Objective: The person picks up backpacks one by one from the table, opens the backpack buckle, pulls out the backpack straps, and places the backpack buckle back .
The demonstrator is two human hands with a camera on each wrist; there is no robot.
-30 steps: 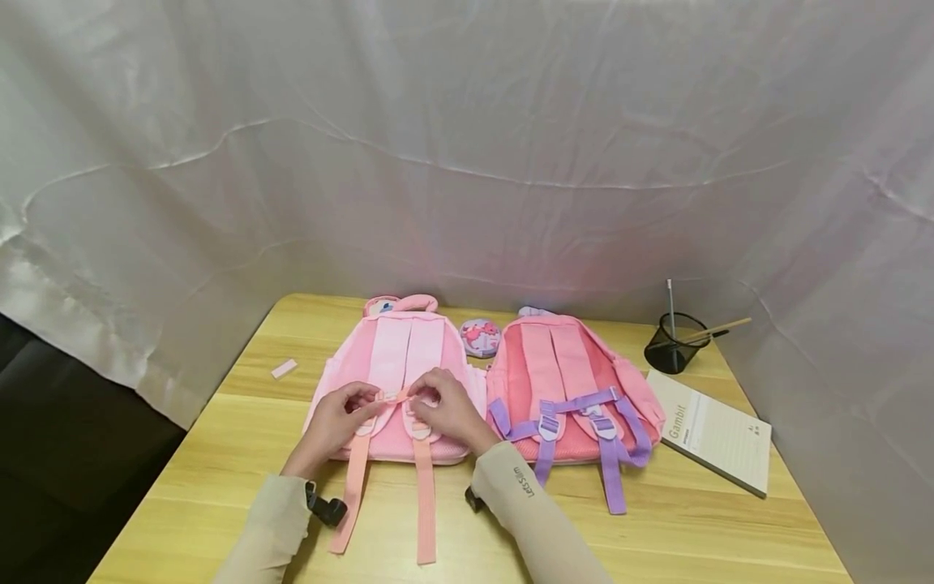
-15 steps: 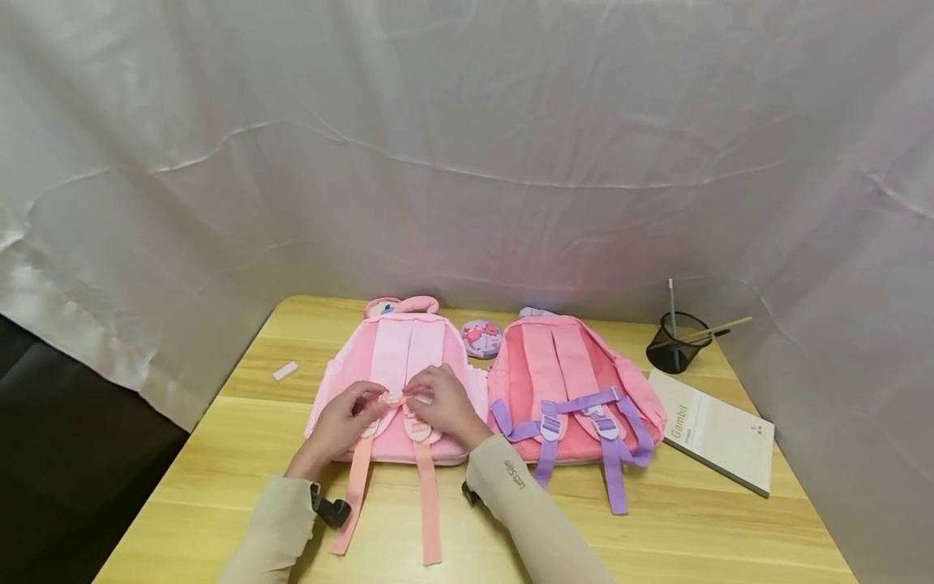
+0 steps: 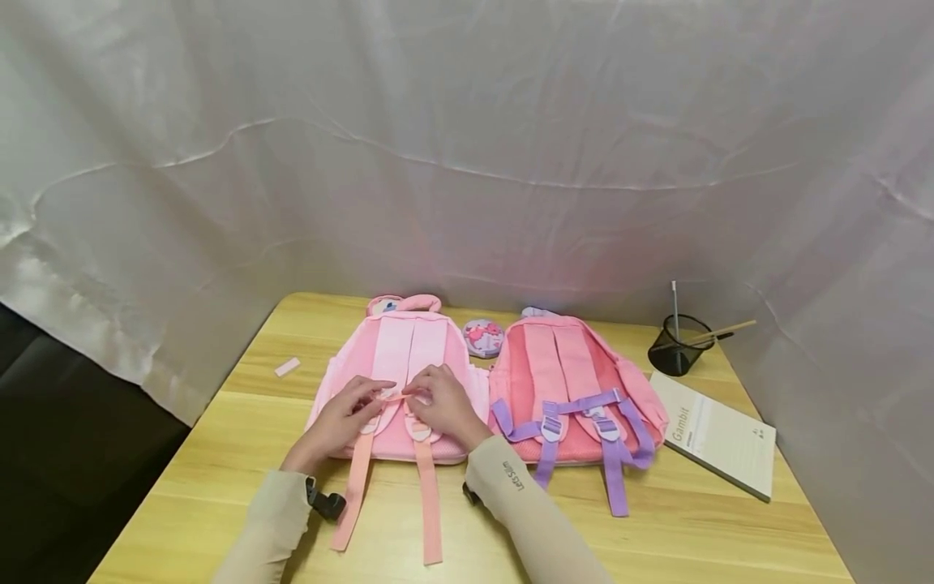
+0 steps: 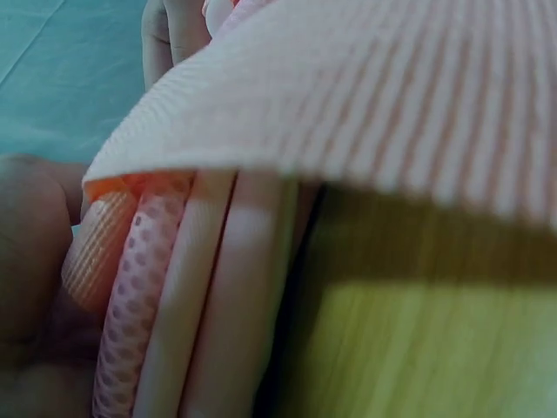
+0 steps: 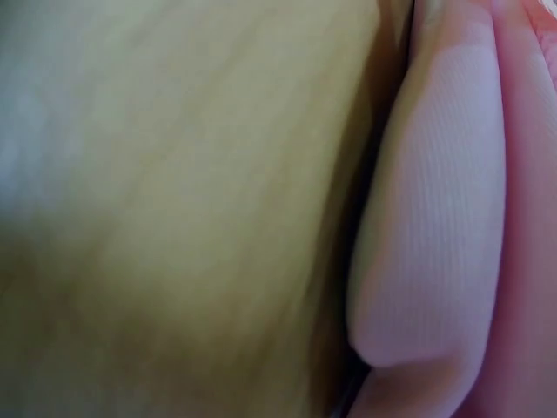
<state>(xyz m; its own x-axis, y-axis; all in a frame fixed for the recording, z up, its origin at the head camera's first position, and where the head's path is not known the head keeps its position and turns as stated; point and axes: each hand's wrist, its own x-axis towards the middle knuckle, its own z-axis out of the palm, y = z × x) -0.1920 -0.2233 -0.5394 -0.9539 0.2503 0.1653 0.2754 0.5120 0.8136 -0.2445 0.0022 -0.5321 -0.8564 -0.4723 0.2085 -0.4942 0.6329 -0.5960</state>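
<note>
A light pink backpack [image 3: 390,341] lies on the table with its shoulder straps facing up. A thin orange chest strap [image 3: 396,397] bridges the two shoulder straps. My left hand [image 3: 346,414] holds its left end between thumb and fingers; the exact grip is partly hidden. From the other side, my right hand [image 3: 445,405] pinches the strap's right end. Two orange webbing tails [image 3: 431,511] hang toward me. In the left wrist view, ribbed webbing [image 4: 392,96] covers much of the work. The right wrist view shows only a pink backpack edge [image 5: 435,192] and wood.
Right beside it lies a coral backpack [image 3: 536,365] with purple straps [image 3: 613,470]. A round pouch [image 3: 482,337] sits behind, between both bags. A notepad [image 3: 718,434] and black mesh pen cup [image 3: 677,357] stand right. A small pink eraser-like block [image 3: 288,367] lies left.
Both hands stay at the chest strap, having drawn slightly closer, then slightly apart. My left index finger has straightened over the strap. The backpacks have not visibly moved.
</note>
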